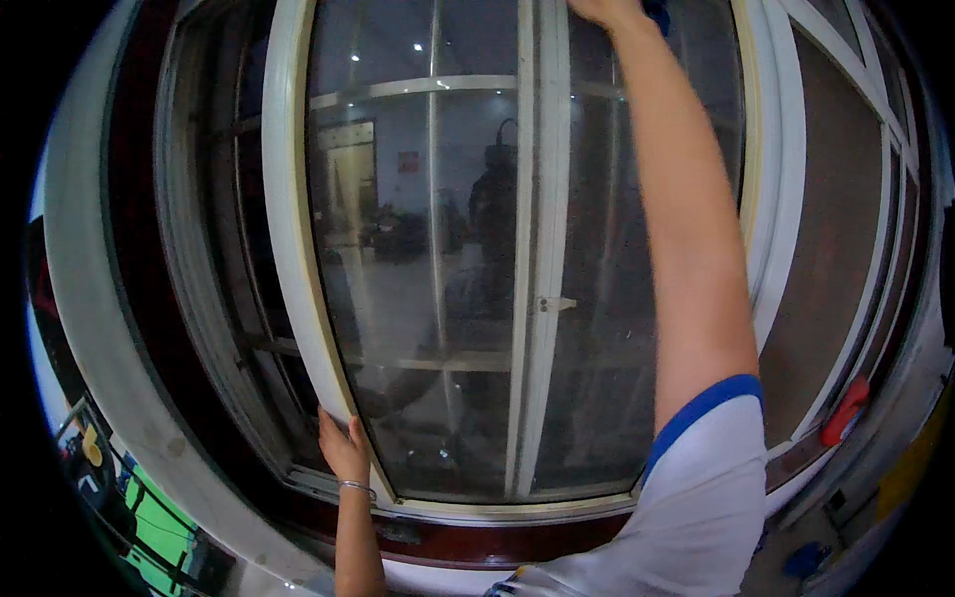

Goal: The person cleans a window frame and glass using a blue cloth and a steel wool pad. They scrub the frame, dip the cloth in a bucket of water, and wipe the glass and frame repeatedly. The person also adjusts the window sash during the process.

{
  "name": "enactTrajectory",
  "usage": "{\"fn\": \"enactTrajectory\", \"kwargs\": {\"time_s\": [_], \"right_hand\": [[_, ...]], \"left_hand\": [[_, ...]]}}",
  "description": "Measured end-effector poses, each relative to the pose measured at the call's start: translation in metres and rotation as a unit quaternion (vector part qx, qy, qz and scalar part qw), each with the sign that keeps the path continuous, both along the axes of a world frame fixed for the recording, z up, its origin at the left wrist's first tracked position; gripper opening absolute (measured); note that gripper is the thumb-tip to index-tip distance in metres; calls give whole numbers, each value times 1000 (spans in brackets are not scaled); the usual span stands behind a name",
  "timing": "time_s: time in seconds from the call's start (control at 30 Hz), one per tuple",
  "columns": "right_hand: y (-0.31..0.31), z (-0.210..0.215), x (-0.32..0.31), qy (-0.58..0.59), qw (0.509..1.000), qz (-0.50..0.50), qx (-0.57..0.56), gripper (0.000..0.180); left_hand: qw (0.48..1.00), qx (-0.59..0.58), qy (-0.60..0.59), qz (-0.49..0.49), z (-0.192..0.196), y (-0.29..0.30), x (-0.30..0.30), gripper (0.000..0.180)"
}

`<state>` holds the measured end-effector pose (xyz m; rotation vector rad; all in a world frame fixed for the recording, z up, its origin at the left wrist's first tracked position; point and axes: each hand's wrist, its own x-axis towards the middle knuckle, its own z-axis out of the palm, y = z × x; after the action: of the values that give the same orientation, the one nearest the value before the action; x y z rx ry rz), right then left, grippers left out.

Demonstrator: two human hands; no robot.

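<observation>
A tall sliding window sash point(288, 199) with a pale frame and dark glass fills the middle. Low on its left upright, my left hand point(344, 453) grips the frame, thumb on one side and fingers on the other. My right arm reaches up across the right pane, and my right hand point(605, 10) is at the top edge of the picture. Its fingers are cut off there, so what they do is hidden. Just beside that wrist shows a dark blue thing point(657, 12), too little of it to name. A small pale latch point(559, 303) sits on the middle upright.
Dark red sill point(477, 542) runs below the window. A pale wall edge point(109, 328) curves along the left, with a bright green surface point(154, 527) beyond. At right stand another framed panel point(836, 199), a red object point(846, 413) and a blue item point(806, 559) on the floor.
</observation>
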<state>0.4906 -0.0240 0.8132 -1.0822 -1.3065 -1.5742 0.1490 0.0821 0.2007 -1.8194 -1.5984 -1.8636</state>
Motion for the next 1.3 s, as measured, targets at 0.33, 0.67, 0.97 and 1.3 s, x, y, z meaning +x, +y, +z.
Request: {"fn": "enactTrajectory", "kwargs": {"time_s": [0.33,0.67,0.97,1.3], "right_hand": [[-62,-23,120,76,982,-132,112,51],[-85,-218,119,174,974,-148,-9,54],[-108,-724,66,448,878,20,-167,69],[-46,-390,34,162,981,102,-31,63]], "left_hand": [[999,-7,37,34,-8,7,-8,60],[999,0,37,22,-2,4,-3,61],[999,12,31,15,5,4,3,66],[997,-65,35,-2,6,-3,-24,71]]}}
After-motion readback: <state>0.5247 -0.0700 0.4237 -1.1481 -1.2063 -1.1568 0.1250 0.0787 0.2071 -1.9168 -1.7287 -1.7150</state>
